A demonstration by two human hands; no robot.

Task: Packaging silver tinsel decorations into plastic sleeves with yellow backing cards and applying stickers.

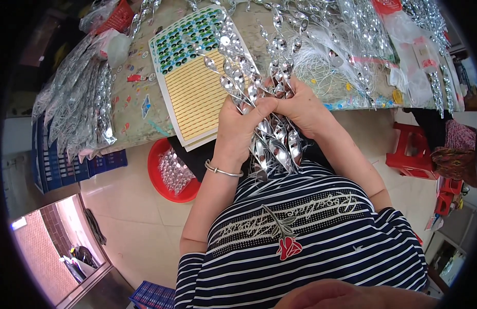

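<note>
Just in front of my chest, both hands grip a bunch of shiny silver twisted spiral strands [277,140]. My left hand [237,123] is closed around the left part of the bunch, its thumb pressed on top. Closed round the right part, my right hand [305,107] meets the left one at the thumbs. The strands fan out above the hands over the table edge and hang down below them toward my shirt. Under their upper left part lies a sticker sheet [197,98], with rows of green and blue round stickers at its far end and bare yellowish backing nearer me.
More silver strands in clear wrapping [76,98] hang over the table's left edge. White threads [321,56] lie to the right. A red basin [159,177] of shiny pieces stands below on the floor. At the right is a red stool [411,154].
</note>
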